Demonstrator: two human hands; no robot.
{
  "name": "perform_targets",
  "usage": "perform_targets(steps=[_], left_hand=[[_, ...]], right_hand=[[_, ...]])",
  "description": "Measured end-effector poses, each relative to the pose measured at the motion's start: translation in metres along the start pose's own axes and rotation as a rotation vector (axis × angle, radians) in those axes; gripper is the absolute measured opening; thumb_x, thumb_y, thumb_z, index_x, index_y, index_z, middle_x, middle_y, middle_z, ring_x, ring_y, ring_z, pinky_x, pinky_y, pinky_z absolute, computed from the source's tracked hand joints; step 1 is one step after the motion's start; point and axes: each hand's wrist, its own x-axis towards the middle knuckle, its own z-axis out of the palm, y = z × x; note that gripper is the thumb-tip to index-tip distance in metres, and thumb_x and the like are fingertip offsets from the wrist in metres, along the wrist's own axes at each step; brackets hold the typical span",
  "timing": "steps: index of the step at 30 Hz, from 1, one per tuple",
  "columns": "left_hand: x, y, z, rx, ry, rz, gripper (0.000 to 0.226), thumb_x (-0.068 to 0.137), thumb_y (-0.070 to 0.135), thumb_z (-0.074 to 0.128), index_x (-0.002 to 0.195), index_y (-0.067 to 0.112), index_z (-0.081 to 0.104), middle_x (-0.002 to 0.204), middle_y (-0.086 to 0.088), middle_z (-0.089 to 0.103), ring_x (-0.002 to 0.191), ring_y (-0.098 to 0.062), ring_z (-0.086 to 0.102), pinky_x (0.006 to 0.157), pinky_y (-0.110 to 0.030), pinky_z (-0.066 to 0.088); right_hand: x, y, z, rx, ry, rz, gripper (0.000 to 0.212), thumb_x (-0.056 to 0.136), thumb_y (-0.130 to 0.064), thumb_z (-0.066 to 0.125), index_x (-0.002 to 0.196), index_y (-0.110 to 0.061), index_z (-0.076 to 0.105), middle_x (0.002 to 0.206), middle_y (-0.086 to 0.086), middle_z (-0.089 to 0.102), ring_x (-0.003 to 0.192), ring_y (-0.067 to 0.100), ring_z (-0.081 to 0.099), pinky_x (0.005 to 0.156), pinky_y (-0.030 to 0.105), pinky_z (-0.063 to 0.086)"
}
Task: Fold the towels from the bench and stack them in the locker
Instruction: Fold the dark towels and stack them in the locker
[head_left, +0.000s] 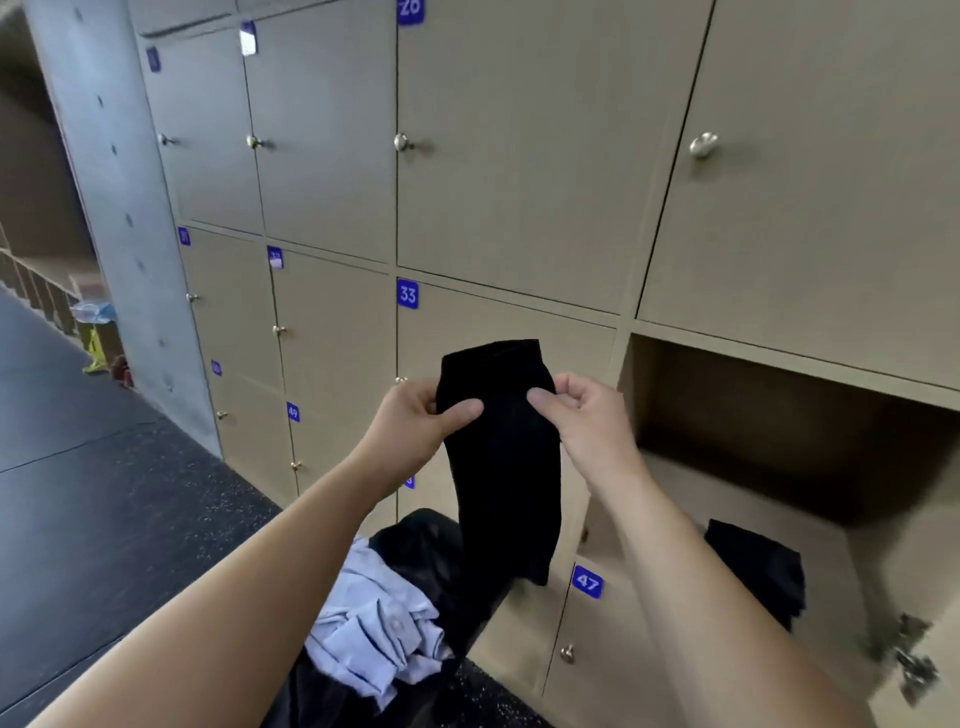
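Observation:
A narrow black towel (501, 457) hangs in the air in front of the lockers. My left hand (423, 415) pinches its left edge near the top. My right hand (584, 410) pinches its right edge at the same height. The towel's lower end dangles over a pile of cloth (410, 561) below, which holds dark pieces and a light blue shirt (374, 623). To the right an open locker (769, 415) shows its inside, with a folded black cloth (758, 566) lying on its floor.
Beige locker doors with knobs and blue number tags, such as 33 (408, 294) and 47 (587, 582), fill the wall. The open locker's door and hinge (906, 654) sit at lower right. A concrete pillar (104, 197) and dark floor (78, 493) lie to the left.

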Motion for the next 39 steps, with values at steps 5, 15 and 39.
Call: perform_targets(steps=[5, 15, 39], left_hand=[[0.011, 0.046, 0.025, -0.085, -0.037, 0.059, 0.015, 0.093, 0.013, 0.065, 0.106, 0.009, 0.071, 0.101, -0.003, 0.076, 0.097, -0.017, 0.072, 0.079, -0.021, 0.056], [0.021, 0.081, 0.051, 0.190, -0.333, 0.261, 0.025, 0.086, 0.000, 0.070, 0.110, 0.007, 0.070, 0.101, -0.011, 0.073, 0.095, -0.023, 0.069, 0.082, -0.034, 0.057], [0.035, 0.064, 0.068, 0.190, -0.401, -0.067, 0.039, 0.092, -0.002, 0.039, 0.098, 0.008, 0.076, 0.099, -0.007, 0.073, 0.097, -0.021, 0.067, 0.077, -0.026, 0.054]], right_hand=[[-0.006, -0.029, -0.042, 0.027, -0.184, 0.007, 0.027, 0.080, -0.002, 0.072, 0.105, -0.010, 0.066, 0.095, 0.002, 0.075, 0.089, 0.016, 0.072, 0.070, 0.020, 0.054], [-0.010, -0.062, -0.086, -0.087, -0.117, -0.077, 0.012, 0.087, -0.002, 0.065, 0.093, -0.005, 0.074, 0.084, 0.002, 0.074, 0.077, 0.010, 0.069, 0.067, 0.020, 0.052], [-0.014, -0.042, -0.109, -0.258, -0.027, -0.075, 0.030, 0.093, 0.000, 0.056, 0.092, -0.024, 0.074, 0.090, -0.005, 0.072, 0.067, 0.000, 0.063, 0.054, 0.015, 0.047]])
